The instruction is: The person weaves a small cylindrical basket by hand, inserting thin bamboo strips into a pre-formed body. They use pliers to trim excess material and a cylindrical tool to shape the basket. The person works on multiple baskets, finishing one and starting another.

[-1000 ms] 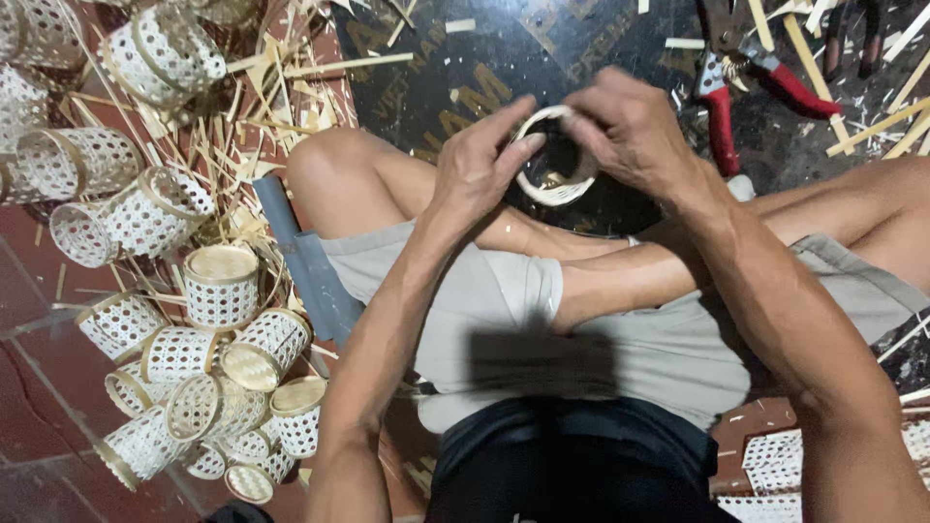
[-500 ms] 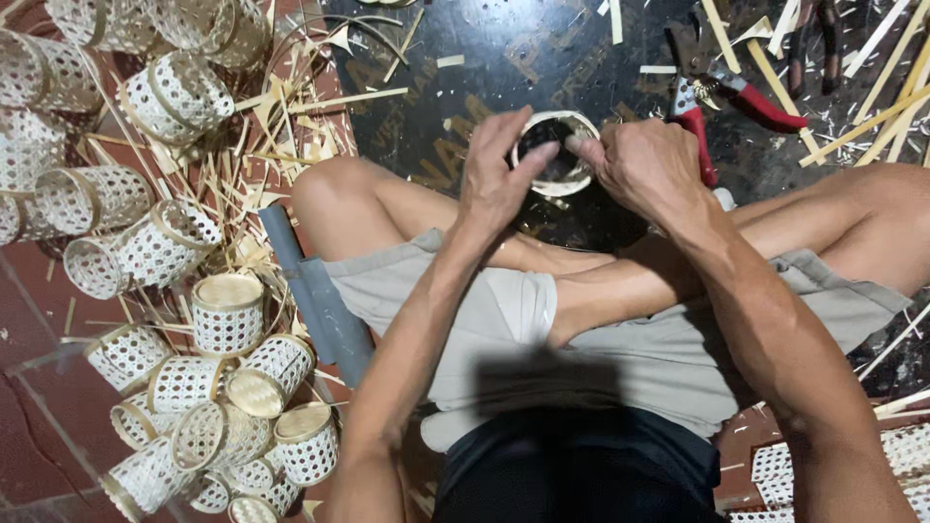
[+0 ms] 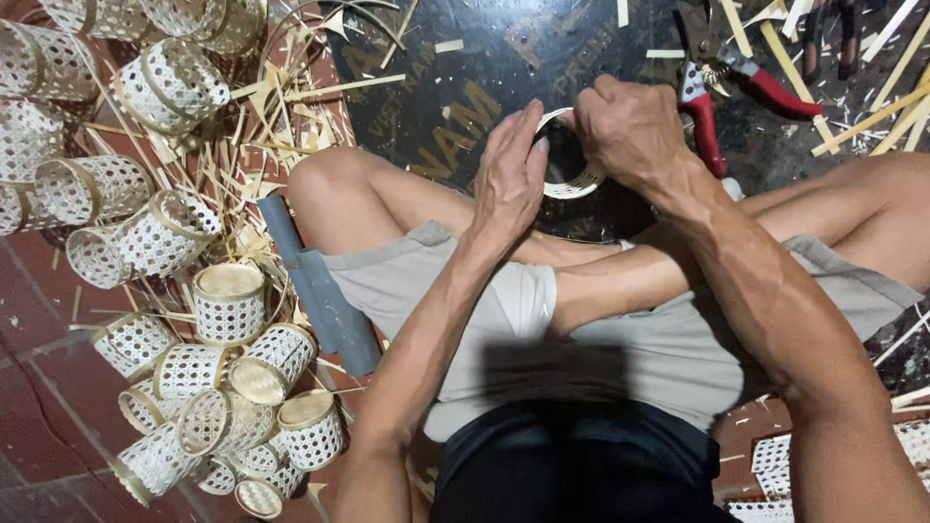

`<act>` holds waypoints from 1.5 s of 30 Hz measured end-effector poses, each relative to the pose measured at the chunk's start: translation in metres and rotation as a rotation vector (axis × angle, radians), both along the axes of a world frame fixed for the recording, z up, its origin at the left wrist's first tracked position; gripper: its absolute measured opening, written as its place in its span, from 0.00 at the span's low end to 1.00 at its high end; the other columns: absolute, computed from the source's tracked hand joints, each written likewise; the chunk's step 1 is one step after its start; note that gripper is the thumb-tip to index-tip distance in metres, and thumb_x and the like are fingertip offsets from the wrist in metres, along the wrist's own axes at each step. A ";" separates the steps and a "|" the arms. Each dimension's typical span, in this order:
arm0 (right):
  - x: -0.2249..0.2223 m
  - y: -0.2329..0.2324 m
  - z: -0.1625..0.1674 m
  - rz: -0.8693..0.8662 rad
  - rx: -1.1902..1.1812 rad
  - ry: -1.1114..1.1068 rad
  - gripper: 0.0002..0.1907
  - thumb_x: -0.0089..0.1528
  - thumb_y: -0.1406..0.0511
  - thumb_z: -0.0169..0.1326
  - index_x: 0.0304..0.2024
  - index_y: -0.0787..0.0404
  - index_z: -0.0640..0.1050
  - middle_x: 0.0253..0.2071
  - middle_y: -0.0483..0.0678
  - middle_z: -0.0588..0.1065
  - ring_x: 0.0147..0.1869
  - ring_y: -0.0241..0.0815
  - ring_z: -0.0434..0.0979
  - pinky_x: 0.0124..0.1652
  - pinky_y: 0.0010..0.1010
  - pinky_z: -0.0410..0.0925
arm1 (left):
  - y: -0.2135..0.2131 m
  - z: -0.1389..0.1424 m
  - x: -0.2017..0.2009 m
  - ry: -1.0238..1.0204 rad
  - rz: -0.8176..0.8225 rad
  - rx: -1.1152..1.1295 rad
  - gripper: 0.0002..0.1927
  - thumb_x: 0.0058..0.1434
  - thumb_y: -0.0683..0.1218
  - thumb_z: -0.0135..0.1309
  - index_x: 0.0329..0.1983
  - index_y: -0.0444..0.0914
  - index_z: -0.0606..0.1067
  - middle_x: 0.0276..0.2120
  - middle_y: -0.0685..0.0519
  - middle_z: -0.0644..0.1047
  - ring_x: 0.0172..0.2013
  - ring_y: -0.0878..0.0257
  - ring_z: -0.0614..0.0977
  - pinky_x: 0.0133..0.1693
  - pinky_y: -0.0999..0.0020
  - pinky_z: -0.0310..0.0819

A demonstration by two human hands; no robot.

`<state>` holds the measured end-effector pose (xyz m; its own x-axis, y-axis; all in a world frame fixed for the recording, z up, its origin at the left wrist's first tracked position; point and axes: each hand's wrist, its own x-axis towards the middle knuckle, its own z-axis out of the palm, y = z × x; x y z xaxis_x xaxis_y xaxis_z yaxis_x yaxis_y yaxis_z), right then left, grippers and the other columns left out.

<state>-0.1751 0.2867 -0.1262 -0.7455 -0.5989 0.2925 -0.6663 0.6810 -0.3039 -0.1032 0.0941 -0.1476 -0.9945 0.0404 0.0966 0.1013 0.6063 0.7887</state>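
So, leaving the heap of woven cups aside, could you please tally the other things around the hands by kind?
Woven ring, between the left hand and the right hand: 1
Red-handled cutters: 1
Dark-handled tool, partly out of view: 1
Grey pipe piece: 1
Total: 4
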 end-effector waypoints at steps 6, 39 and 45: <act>-0.002 0.001 0.000 -0.002 -0.030 -0.020 0.18 0.69 0.59 0.63 0.30 0.60 0.73 0.28 0.50 0.71 0.29 0.52 0.76 0.27 0.42 0.66 | 0.001 0.015 -0.002 0.005 -0.041 -0.076 0.26 0.68 0.41 0.51 0.70 0.34 0.66 0.65 0.39 0.73 0.68 0.38 0.70 0.64 0.52 0.68; -0.004 -0.003 0.025 0.055 -0.010 -0.153 0.16 0.63 0.56 0.64 0.37 0.64 0.80 0.34 0.55 0.78 0.33 0.54 0.80 0.30 0.44 0.71 | -0.022 0.029 0.014 -0.013 -0.059 -0.058 0.23 0.67 0.48 0.55 0.62 0.34 0.73 0.61 0.38 0.75 0.58 0.43 0.77 0.60 0.53 0.70; 0.027 0.038 0.045 -0.246 -0.367 -0.766 0.18 0.68 0.59 0.59 0.56 0.63 0.80 0.39 0.57 0.81 0.37 0.51 0.80 0.36 0.37 0.72 | -0.035 0.032 0.023 0.011 -0.003 0.100 0.20 0.70 0.47 0.54 0.61 0.32 0.74 0.57 0.39 0.77 0.58 0.44 0.79 0.59 0.58 0.73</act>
